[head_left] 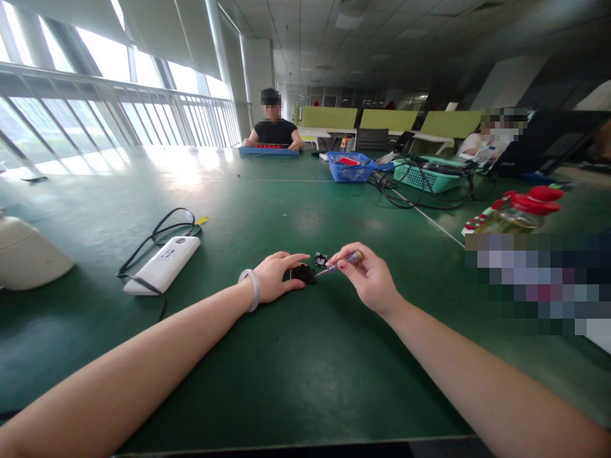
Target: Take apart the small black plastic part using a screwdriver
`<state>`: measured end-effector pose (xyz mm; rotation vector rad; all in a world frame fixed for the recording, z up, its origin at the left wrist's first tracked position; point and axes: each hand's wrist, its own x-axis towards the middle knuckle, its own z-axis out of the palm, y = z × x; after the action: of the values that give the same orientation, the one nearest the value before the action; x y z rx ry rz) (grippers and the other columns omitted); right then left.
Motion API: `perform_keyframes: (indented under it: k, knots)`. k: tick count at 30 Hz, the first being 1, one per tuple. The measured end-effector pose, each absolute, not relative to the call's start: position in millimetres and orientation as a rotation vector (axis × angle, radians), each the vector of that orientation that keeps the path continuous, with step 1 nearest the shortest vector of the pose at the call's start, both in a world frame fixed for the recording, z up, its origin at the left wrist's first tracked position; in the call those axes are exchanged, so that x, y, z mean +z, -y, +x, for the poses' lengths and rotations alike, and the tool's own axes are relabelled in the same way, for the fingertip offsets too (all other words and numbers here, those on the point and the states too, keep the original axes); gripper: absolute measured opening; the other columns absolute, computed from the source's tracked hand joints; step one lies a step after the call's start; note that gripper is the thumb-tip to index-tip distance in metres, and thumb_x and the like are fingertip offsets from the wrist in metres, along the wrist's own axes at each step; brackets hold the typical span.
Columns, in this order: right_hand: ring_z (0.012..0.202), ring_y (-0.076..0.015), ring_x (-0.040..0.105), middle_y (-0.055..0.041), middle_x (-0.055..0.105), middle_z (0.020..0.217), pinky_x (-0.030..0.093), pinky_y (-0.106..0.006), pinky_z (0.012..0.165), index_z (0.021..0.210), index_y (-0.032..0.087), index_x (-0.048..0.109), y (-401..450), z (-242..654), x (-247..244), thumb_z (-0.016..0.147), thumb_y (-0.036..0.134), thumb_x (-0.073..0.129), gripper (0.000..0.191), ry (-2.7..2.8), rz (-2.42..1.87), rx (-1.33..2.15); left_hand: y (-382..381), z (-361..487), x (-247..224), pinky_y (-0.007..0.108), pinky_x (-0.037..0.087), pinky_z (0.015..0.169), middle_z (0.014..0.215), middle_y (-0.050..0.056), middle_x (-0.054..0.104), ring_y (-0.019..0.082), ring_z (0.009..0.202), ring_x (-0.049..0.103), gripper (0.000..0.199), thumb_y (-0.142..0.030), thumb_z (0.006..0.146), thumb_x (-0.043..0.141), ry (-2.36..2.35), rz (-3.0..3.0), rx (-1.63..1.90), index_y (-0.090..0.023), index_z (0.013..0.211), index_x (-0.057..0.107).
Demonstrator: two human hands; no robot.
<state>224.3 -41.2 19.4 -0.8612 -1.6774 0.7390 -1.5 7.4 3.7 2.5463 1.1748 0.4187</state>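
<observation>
My left hand [278, 277], with a pale bangle [254, 289] at the wrist, is closed around a small black part [303, 273] lying on the green table. Between the fingers and thumb of my right hand [367, 277] is a screwdriver [354, 257] with a clear, amber-ended handle. Its thin shaft points left and down, and the tip is at the right edge of the black part; whether it touches I cannot tell. Just behind the part lies a small black-and-silver piece [320, 259]. My left fingers partly hide the black part.
To the left lie a white power bank [165, 267] with a black cable and a white object [28, 251]. A blue basket [351, 168], a teal basket [429, 177] and tangled cables lie farther back. A red-lidded bottle [527, 210] stands right. Another person [275, 132] sits across the table.
</observation>
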Motion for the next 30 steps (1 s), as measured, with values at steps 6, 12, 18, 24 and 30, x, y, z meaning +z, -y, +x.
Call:
perform_keyframes:
  k: [6,12,18,24,30]
  knots:
    - [0.085,-0.0205,0.067,-0.0055,0.069,0.088,0.054,-0.039,0.081,0.088,0.022,0.060,44,226,18,0.087,0.028,0.058,0.007,1.823,-0.860,0.666,-8,-2,3,0.039,0.042,0.099,0.117,0.007,0.063,0.026,0.114,0.054,0.055,-0.034,0.080,0.068,-1.182,2.554,0.400,-0.025,0.132,0.051]
    - [0.086,-0.0209,0.067,-0.0054,0.070,0.088,0.054,-0.039,0.081,0.087,0.022,0.061,49,225,22,0.086,0.024,0.059,0.003,1.896,-0.797,0.604,-10,-2,2,0.039,0.042,0.099,0.118,0.008,0.063,0.026,0.114,0.053,0.057,-0.035,0.078,0.071,-1.185,2.553,0.398,-0.024,0.131,0.052]
    - [0.089,-0.0191,0.068,-0.0041,0.072,0.094,0.054,-0.037,0.083,0.084,0.023,0.062,51,219,24,0.084,0.020,0.062,0.003,2.002,-0.776,0.581,-11,-3,1,0.039,0.042,0.100,0.118,0.007,0.063,0.026,0.115,0.052,0.057,-0.035,0.077,0.071,-1.197,2.544,0.403,-0.024,0.130,0.053]
    - [0.089,-0.0192,0.068,-0.0039,0.072,0.093,0.054,-0.037,0.083,0.084,0.023,0.061,52,220,24,0.084,0.020,0.062,0.003,1.971,-0.780,0.592,-11,-3,0,0.039,0.041,0.101,0.120,0.007,0.063,0.026,0.116,0.052,0.056,-0.036,0.078,0.070,-1.213,2.549,0.410,-0.024,0.130,0.053]
    - [0.089,-0.0202,0.067,-0.0049,0.069,0.089,0.053,-0.038,0.084,0.085,0.022,0.060,49,224,23,0.087,0.025,0.058,0.004,1.784,-0.849,0.593,-10,-3,-2,0.040,0.041,0.101,0.117,0.007,0.063,0.026,0.115,0.053,0.052,-0.038,0.081,0.066,-1.196,2.576,0.431,-0.027,0.130,0.053]
